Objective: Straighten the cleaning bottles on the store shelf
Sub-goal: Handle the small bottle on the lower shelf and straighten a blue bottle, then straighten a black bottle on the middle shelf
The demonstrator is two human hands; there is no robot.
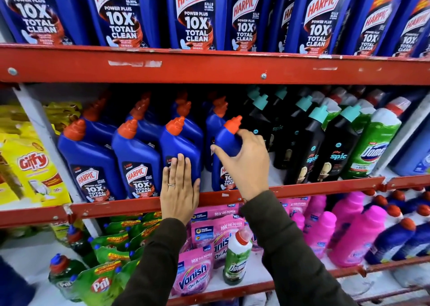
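Gripping the shoulder of a blue bottle (226,143) at centre frame, the right hand (244,163) curls closed around it, while the left hand (179,184) lies flat and open against the neighbouring blue bottle (183,147). Best to turn the held one label-forward, flush with the red shelf edge (302,187).

Blue, orange-capped Harpic bottles (137,156), upright

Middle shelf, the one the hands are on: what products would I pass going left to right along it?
Yellow Giffy packs → blue Harpic bottles → black Spic bottles → green Domex bottle.
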